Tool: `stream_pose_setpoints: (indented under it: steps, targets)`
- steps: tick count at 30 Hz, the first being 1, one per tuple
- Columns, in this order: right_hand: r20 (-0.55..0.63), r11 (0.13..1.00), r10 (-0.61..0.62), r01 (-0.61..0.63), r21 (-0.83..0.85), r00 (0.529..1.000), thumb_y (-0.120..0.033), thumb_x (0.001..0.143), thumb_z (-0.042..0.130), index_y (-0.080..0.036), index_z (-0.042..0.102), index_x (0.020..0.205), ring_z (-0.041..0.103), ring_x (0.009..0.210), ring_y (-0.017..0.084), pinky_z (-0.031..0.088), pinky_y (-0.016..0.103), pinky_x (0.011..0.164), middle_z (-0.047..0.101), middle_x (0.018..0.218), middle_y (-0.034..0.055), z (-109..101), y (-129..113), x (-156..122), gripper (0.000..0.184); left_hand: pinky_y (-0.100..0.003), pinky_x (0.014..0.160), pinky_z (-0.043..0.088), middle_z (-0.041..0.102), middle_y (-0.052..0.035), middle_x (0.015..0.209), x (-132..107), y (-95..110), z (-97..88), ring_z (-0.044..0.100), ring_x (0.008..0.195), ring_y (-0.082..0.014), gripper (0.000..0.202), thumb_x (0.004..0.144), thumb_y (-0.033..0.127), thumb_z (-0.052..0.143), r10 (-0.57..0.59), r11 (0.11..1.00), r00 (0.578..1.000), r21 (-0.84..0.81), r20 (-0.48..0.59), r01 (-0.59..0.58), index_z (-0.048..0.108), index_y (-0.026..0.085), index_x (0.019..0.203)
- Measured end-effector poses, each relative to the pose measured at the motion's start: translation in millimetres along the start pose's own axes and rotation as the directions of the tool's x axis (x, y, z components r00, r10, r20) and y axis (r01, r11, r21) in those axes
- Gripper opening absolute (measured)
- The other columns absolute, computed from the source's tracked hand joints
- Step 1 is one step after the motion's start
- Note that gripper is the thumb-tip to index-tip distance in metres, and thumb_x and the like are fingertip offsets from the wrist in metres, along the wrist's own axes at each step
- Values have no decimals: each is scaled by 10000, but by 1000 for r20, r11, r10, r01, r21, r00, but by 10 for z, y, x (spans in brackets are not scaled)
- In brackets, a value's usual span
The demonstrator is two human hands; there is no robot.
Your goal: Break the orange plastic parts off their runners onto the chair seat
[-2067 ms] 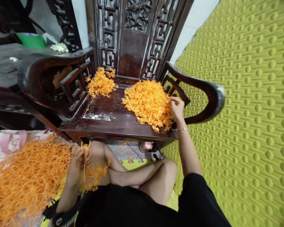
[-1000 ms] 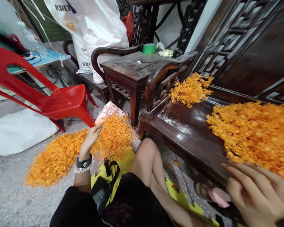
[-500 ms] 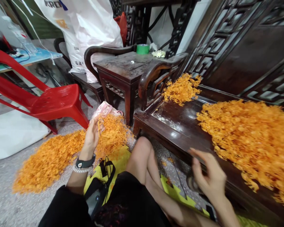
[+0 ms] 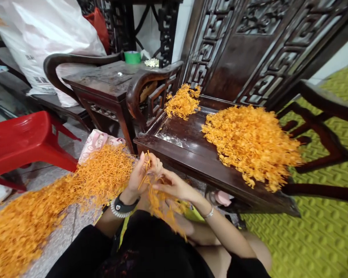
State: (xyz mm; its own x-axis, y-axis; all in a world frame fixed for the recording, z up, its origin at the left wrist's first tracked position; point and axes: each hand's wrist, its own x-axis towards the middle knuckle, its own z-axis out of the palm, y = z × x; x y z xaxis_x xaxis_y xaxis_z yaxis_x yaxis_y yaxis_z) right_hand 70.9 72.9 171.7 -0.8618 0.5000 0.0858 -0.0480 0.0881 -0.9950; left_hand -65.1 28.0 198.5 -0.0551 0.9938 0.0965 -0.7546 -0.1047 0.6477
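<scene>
My left hand (image 4: 140, 175) and my right hand (image 4: 174, 185) meet in front of my lap, both closed on a bunch of orange plastic flower strands (image 4: 158, 197) that hangs down between them. A long heap of the same orange strands (image 4: 46, 208) lies on the floor to my left. On the dark wooden chair seat (image 4: 179, 144) sit a big pile of orange flower pieces (image 4: 251, 141) at the right and a smaller pile (image 4: 182, 102) at the back left.
A red plastic chair (image 4: 20, 143) stands at the left. Behind it are a dark side table (image 4: 104, 83) with a green tape roll (image 4: 132, 57) and a white sack (image 4: 43, 34). A green bumpy mat (image 4: 316, 231) covers the floor at right.
My right hand has come off the chair's edge and joined my left hand on a bunch of strands. My left hand has lifted that bunch from the floor heap. My view has swung right.
</scene>
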Motion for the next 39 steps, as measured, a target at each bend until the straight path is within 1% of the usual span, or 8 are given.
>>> stream_pose_setpoints:
  steps: [4,10,15,19,21,29,37,39]
  targets:
    - [-200,962,26,-79,-262,980,-439,903,483,-158,655,769,464,584,111,396,236,567,541,628,-13,-50,13,-231,356,-245,563,423,312,24,487,-13,-12,-11,378,496,-108,505,928,454,409,18,1000,1000,21,26,-18,413,170,511]
    - [-452,951,-58,-89,-298,890,-427,889,514,-179,667,739,547,655,151,418,263,624,623,712,28,-282,-143,-517,328,-229,516,448,610,-65,1014,5,-6,-240,588,714,-148,420,882,472,496,-217,967,974,153,63,205,555,146,624]
    - [-524,988,90,-144,-63,847,-484,867,524,-176,631,712,416,447,92,306,222,444,565,554,-12,-338,-217,-611,360,-171,357,139,633,-69,832,34,-100,-329,362,398,-38,479,868,599,406,-481,861,872,243,97,448,572,156,796]
    - [-491,988,95,-142,-58,866,-474,857,547,-164,634,734,307,384,67,219,214,408,412,426,-63,-289,-258,-627,345,-224,394,88,608,-72,742,18,-160,-305,239,397,-40,643,795,731,354,-547,802,814,400,195,443,606,147,886]
    - [-583,998,33,-63,-31,812,-471,868,534,-175,613,723,247,374,59,184,214,402,333,414,-83,-302,-282,-652,339,-234,408,101,574,-58,698,3,-162,-305,233,424,-53,652,771,747,375,-533,795,823,449,197,408,617,146,840]
    - [-895,966,-149,254,-41,420,-438,899,500,-225,536,723,207,362,78,142,242,411,221,420,-94,-682,-530,-1058,279,-194,395,108,188,82,468,-29,-68,-554,137,395,-48,471,820,551,543,-375,849,926,387,-39,360,554,140,591]
    - [-901,969,-136,243,-36,412,-411,885,528,-212,535,673,183,356,72,150,252,405,235,409,-88,-653,-524,-1130,291,-175,400,217,168,75,489,-48,234,-714,148,415,-67,490,848,554,476,-85,951,982,280,-167,130,380,177,550]
    - [-895,971,-114,239,-8,432,-399,877,548,-200,547,678,179,355,59,164,234,396,253,412,-90,-618,-472,-1067,282,-186,402,251,191,71,506,-66,302,-810,180,416,-75,508,848,627,384,38,904,960,418,-276,84,395,187,595]
